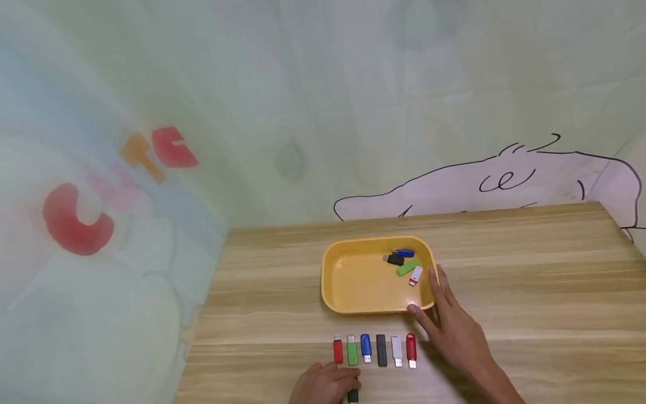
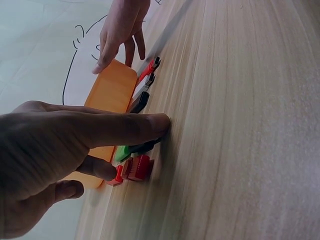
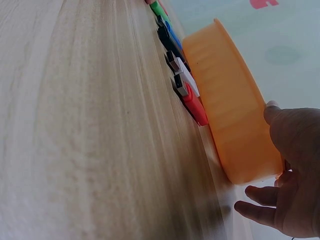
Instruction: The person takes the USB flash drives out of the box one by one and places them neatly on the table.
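My left hand rests at the table's front edge, its fingers over a black USB stick. In the left wrist view the index finger is stretched out, its tip down by the table. A red stick lies below it. My right hand touches the near right corner of a yellow plastic tray, thumb on the near rim, other fingers spread along the right side. Inside lie a blue stick, a black stick, a green stick and a white-and-red stick.
Between tray and left hand runs a row of several USB sticks: red, green, blue, black, white and red. A printed curtain hangs behind the wooden table.
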Tool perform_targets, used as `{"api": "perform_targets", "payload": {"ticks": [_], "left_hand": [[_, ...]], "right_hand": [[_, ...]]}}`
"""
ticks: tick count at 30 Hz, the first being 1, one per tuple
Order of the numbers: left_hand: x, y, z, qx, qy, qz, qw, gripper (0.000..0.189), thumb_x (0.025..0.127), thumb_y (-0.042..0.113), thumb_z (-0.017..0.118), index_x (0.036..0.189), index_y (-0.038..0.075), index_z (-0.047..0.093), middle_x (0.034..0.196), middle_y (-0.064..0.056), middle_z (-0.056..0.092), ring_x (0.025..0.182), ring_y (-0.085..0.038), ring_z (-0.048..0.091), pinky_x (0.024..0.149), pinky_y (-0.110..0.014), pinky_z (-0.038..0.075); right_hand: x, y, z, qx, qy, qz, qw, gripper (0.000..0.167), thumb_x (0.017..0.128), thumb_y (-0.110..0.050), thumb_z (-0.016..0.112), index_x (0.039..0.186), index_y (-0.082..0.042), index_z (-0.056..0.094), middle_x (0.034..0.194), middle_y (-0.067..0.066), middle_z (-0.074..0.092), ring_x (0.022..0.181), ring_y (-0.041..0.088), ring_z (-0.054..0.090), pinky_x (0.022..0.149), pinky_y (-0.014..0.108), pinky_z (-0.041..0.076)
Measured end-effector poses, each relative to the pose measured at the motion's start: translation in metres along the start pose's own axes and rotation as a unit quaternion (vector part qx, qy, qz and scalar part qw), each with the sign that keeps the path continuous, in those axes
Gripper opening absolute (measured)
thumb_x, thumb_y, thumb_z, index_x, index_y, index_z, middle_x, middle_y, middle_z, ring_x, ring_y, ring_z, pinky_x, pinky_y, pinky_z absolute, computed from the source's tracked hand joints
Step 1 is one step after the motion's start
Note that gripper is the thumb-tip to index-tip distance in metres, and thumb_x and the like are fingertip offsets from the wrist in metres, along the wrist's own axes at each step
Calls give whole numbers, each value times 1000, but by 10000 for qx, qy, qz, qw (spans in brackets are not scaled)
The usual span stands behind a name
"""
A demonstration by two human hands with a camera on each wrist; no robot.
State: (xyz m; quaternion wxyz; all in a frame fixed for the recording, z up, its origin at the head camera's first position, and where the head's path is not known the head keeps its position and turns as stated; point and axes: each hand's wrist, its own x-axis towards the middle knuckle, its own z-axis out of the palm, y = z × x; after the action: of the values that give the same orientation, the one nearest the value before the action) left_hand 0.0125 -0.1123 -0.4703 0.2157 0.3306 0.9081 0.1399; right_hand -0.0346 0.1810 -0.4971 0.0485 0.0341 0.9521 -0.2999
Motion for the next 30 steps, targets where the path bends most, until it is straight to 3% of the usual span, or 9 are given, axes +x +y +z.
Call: {"api": "perform_targets", "payload": {"ticks": [17, 24, 30], "left_hand": [[-4, -1, -2, 70, 240, 194, 9995, 40, 98, 58, 67, 114, 24, 81, 123, 12, 77, 103, -1, 69, 68, -10, 33], [-3, 3, -15, -264, 177, 59, 9995, 44, 97, 60, 70, 120, 23, 79, 121, 13, 77, 98, -1, 65, 78, -18, 45], [1, 3, -30, 194, 957, 553, 9937, 39, 91, 50, 82, 119, 22, 79, 116, 14, 78, 100, 0, 67, 78, -16, 48]], "right_hand": [[0, 0, 0, 69, 12, -25, 10000, 98, 103, -67, 54, 172, -27, -3, 179, 15, 5, 145, 54, 45, 103, 69, 49], [-1, -2, -2, 61, -81, 59, 9999, 100, 103, -67, 54, 171, -26, -7, 179, 13, 4, 148, 53, 41, 106, 69, 47], [-2, -3, -5, 45, -158, 77, 9998, 104, 103, -68, 53, 170, -23, -11, 179, 13, 3, 150, 54, 37, 109, 69, 44]]}}
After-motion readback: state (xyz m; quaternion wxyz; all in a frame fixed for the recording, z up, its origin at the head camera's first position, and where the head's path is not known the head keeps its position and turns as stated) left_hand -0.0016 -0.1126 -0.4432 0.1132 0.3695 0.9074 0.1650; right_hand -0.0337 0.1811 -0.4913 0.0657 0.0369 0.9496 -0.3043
